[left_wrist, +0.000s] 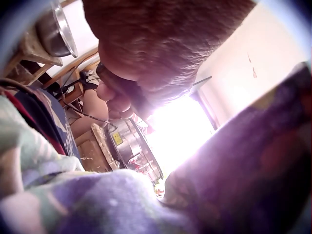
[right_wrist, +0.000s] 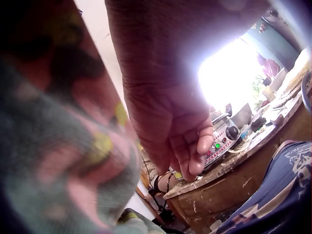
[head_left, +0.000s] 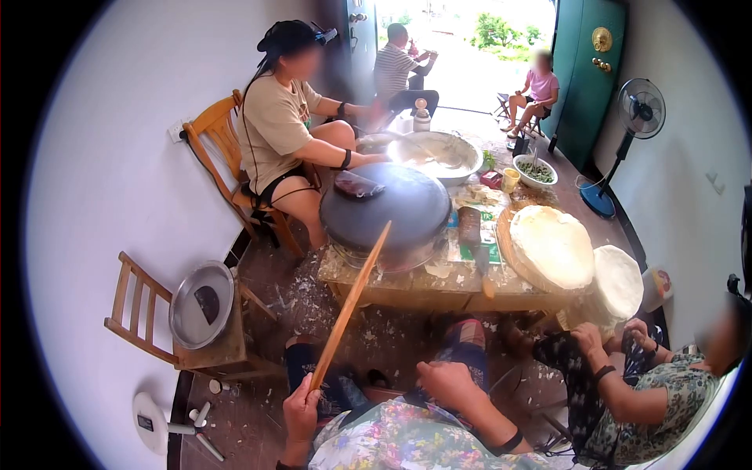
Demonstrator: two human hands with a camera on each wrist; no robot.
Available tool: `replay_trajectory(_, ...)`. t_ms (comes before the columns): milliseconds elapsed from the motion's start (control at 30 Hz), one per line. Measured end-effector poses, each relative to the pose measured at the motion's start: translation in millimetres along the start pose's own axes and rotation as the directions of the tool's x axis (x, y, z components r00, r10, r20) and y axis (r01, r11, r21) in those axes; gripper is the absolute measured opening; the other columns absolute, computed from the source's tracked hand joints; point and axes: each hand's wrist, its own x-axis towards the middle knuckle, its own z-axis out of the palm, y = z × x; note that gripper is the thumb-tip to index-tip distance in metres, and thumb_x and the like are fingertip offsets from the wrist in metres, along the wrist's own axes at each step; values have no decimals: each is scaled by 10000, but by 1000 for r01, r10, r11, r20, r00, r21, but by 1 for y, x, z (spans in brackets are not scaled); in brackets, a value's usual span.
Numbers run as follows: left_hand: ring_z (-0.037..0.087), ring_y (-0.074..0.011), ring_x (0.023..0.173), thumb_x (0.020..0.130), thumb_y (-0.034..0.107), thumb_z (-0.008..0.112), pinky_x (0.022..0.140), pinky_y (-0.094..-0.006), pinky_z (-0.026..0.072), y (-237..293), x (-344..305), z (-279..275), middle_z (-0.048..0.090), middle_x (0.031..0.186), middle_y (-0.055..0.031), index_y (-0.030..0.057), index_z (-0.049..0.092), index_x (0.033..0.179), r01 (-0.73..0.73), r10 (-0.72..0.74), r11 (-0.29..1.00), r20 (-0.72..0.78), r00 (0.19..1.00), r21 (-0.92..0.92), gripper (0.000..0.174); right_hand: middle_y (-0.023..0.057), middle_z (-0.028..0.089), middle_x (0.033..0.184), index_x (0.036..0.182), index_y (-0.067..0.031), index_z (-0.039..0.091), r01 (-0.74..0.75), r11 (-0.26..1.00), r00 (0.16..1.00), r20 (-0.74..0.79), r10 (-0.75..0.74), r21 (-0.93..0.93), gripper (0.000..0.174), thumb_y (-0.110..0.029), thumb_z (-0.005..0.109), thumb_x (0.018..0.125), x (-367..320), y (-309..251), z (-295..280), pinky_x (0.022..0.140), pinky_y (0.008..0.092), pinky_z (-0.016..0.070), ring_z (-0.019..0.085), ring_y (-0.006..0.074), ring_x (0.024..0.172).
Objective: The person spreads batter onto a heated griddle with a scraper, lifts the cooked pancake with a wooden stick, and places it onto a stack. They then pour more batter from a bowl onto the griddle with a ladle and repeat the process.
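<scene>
My left hand [head_left: 300, 409] grips the lower end of a long, flat wooden stick [head_left: 348, 305] that tapers to a point. The stick slants up and away, its tip overlapping the near part of a round dark griddle [head_left: 411, 196] in the head view. On the griddle's far left lies a dark, half-round piece [head_left: 359, 185]. Over my lap is my right hand [head_left: 453, 384], holding nothing; its fingers [right_wrist: 183, 151] hang loosely curled in the right wrist view. In the left wrist view, my left hand [left_wrist: 146, 53] shows dark and close, hiding most of the stick.
Stacked round flatbreads [head_left: 552, 247] sit right on the table, near a wooden-handled scraper [head_left: 479, 251]. Behind the griddle, a seated person [head_left: 278, 117] reaches toward a large basin [head_left: 474, 164]. Another person [head_left: 658, 399] sits right. A metal tray [head_left: 184, 313] rests on the left chair.
</scene>
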Motion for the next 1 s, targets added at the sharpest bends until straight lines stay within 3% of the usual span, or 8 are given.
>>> replay_trajectory(333, 683, -293, 934, 852, 59, 615, 800, -319, 542, 11, 0, -1, 665, 1081, -210, -41, 610, 1176, -5, 5, 1000, 3, 1000, 9, 339, 110, 653, 791, 939, -68, 584, 36, 999, 998, 49, -37, 20, 178, -120, 604, 771, 1, -1, -2, 614, 401, 521, 661, 300, 779)
replay_trajectory(467, 677, -299, 955, 845, 50, 618, 826, -316, 533, 16, 4, 0, 663, 1086, -209, -38, 612, 1175, -74, 74, 996, 5, 997, 42, 342, 109, 654, 838, 984, -70, 581, 54, 998, 996, 64, -57, 41, 233, -69, 582, 751, 4, -1, -5, 629, 409, 523, 658, 306, 816)
replay_trajectory(567, 674, -299, 965, 837, 36, 620, 836, -317, 529, 19, 6, 1, 659, 1098, -208, -37, 607, 1180, -135, 135, 989, 4, 991, 55, 351, 140, 653, 894, 1112, -61, 587, 30, 999, 991, 130, -35, 39, 359, -61, 561, 754, 5, 1, -4, 666, 417, 523, 647, 331, 834)
replay_trajectory(767, 673, -292, 968, 824, 13, 620, 835, -315, 523, 18, 6, 3, 658, 1097, -213, -39, 597, 1190, -124, 124, 992, 19, 992, 9, 370, 127, 648, 889, 1127, -64, 588, 32, 999, 991, 130, -37, 44, 376, -55, 554, 752, 5, 2, -3, 671, 407, 524, 645, 323, 844)
replay_trajectory(867, 675, -284, 963, 820, 8, 622, 836, -309, 518, 16, 5, 3, 661, 1088, -214, -41, 596, 1191, -110, 110, 994, 12, 994, -9, 376, 110, 652, 851, 983, -72, 577, 50, 998, 997, 57, -52, 36, 247, -42, 576, 738, 5, 0, 0, 636, 405, 529, 660, 305, 823)
replay_trajectory(1000, 676, -271, 965, 821, 5, 621, 840, -304, 512, 9, 3, 2, 661, 1087, -217, -44, 593, 1194, -72, 73, 997, 28, 997, -37, 378, 111, 652, 855, 1023, -72, 584, 43, 998, 997, 69, -46, 35, 274, -54, 565, 751, 4, 0, -1, 636, 404, 527, 658, 305, 818)
